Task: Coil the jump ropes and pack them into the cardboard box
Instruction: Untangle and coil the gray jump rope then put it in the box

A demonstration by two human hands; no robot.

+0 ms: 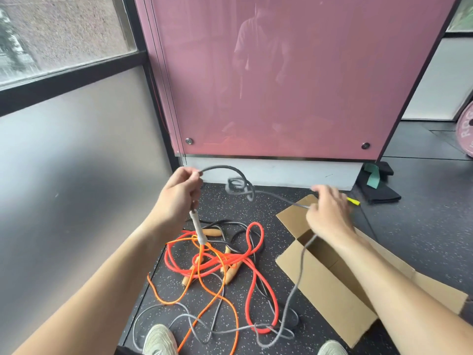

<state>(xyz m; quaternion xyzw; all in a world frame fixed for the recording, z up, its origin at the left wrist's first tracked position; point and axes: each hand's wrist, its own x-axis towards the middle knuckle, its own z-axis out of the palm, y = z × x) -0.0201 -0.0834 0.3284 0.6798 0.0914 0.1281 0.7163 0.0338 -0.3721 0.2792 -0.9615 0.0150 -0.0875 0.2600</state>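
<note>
The left grip [179, 196] curls round the grey jump rope [220, 169] just above its pale handle [198, 228], which hangs below; the right grip [330, 213] holds the same rope over the open cardboard box [322, 288]; a red rope [255, 223] lies tangled with others on the floor between them.

Only legible txt: white letters "RO…" on the pink weight plate [466, 134] at right edge; rest was cut off by frame.
</note>
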